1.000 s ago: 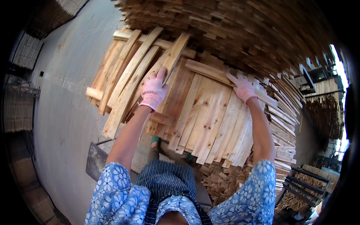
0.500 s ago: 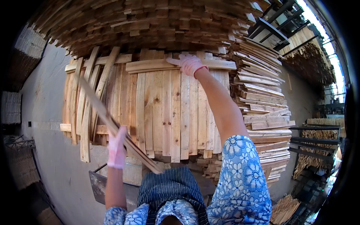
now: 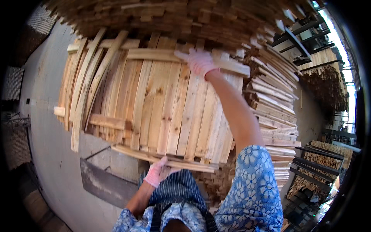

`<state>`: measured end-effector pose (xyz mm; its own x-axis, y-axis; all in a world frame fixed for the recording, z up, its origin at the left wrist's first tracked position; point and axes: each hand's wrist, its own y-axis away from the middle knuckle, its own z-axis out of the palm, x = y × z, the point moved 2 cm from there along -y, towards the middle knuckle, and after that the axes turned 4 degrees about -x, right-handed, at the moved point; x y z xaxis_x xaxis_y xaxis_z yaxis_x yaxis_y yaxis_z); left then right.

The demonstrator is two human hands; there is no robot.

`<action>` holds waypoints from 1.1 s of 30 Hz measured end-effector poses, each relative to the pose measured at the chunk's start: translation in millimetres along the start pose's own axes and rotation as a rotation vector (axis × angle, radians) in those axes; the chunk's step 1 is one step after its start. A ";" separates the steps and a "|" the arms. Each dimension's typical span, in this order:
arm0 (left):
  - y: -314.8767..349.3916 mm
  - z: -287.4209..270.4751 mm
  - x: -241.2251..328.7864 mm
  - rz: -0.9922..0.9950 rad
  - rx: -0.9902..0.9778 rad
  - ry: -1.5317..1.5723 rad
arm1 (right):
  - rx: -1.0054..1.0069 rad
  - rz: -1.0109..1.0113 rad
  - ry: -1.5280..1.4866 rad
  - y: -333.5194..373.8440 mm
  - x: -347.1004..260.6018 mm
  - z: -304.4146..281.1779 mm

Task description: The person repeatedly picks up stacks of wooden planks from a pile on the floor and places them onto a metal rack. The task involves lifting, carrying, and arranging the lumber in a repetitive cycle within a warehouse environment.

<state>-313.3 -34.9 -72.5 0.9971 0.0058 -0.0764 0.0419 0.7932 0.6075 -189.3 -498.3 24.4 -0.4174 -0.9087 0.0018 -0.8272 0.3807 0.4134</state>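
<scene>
Left hand [image 3: 157, 173] grips near slat [image 3: 133, 153], now swung crosswise, facing far slat [image 3: 150, 54] across boards [image 3: 170, 112]; right hand [image 3: 200, 62] touches far slat, grip unclear.

Soft pink colors the gloved left hand [image 3: 157, 173] at 7 o'clock and the gloved right hand [image 3: 200, 62] at 12, where the cuff [image 3: 211, 72] ends in a redder edge. White blossoms pattern the blue sleeve [image 3: 253, 176] at 4 o'clock; fine pale stripes line the dark navy apron [image 3: 176, 190] at 6. Honey-toned boards [image 3: 157, 104] at the clock's center carry brown knots, and a strip [image 3: 133, 152] at 6 o'clock shows pale yellow. Deep brown marks the wood stack [image 3: 181, 17] at 12, cream and tan the board pile [image 3: 275, 143] at 3. Gray floor [image 3: 42, 116] spreads at 9.
</scene>
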 end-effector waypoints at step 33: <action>1.3 70.5 -62.1 -0.011 -0.188 -0.231 | -0.094 -0.283 -0.605 343.4 -135.1 107.3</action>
<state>-370.7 -77.2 -11.3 0.9857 -0.1250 0.1131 0.0615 0.8915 0.4488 -457.3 -226.5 68.4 -0.3495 -0.7048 -0.6174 -0.9107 0.1007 0.4006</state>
